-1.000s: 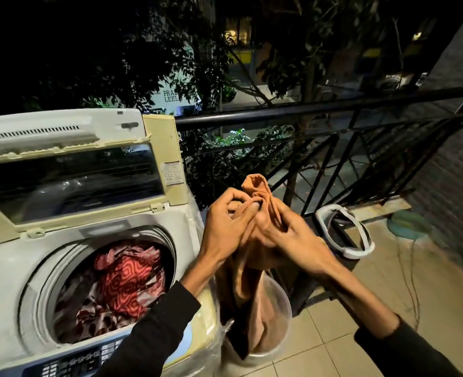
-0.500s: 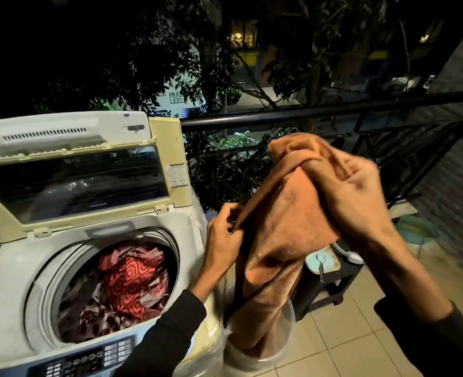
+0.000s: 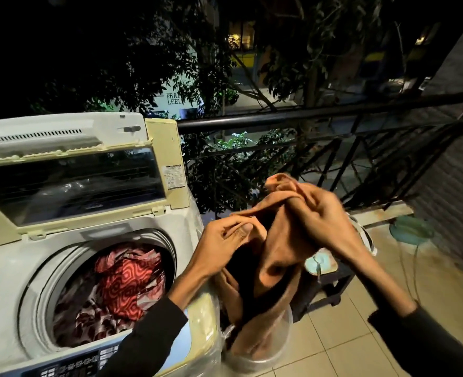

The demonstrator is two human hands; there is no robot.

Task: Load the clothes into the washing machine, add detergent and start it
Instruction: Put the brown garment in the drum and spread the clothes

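A top-loading washing machine stands at the left with its lid raised. Red patterned clothes lie in the drum. To the machine's right I hold up an orange cloth. My left hand pinches one edge of it. My right hand grips the bunched top, a little higher. The cloth's lower end hangs down into a clear plastic bucket on the floor beside the machine.
A black metal railing runs behind, with trees beyond. A dark low stool with a pale object on it stands right of the bucket. A green round item lies by the brick wall. The floor is tiled.
My right hand has come down and in toward my left hand, bunching the cloth's top. The left hand has shifted its pinch along the edge. The cloth still hangs in the bucket.
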